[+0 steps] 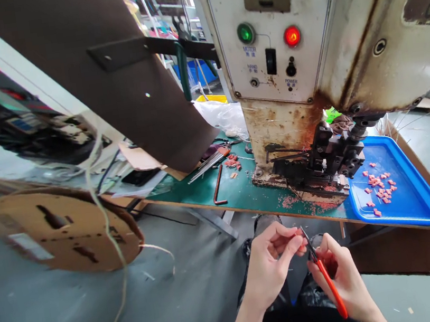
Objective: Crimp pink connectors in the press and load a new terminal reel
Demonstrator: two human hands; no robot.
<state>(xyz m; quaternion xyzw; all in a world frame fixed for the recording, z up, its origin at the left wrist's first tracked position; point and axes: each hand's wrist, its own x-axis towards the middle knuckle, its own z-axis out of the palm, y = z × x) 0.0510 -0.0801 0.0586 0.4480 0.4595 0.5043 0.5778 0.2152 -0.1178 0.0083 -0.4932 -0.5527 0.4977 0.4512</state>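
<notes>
My right hand (340,271) is wrapped round a pair of red-handled pliers (328,281), dark jaws pointing up and to the left. Close by on the left, my left hand (271,259) is closed in a pinch, its fingertips right beside the jaws. Whatever lies between those fingertips is too small and hidden to make out. Both hands are above my lap, in front of the bench edge. Beyond them stands a press machine (282,125) with a dark metal tool head (322,159) low on its front. Small pink pieces (381,188) lie scattered in a blue tray (417,207) to the right.
On the green bench (243,194) lie a hex key (218,184), pink bits (233,162) and pink crumbs. A cardboard reel (64,230) with a pale strand stands at left. A dark curved panel (107,80) hangs above. Cardboard boxes (407,251) sit under the tray.
</notes>
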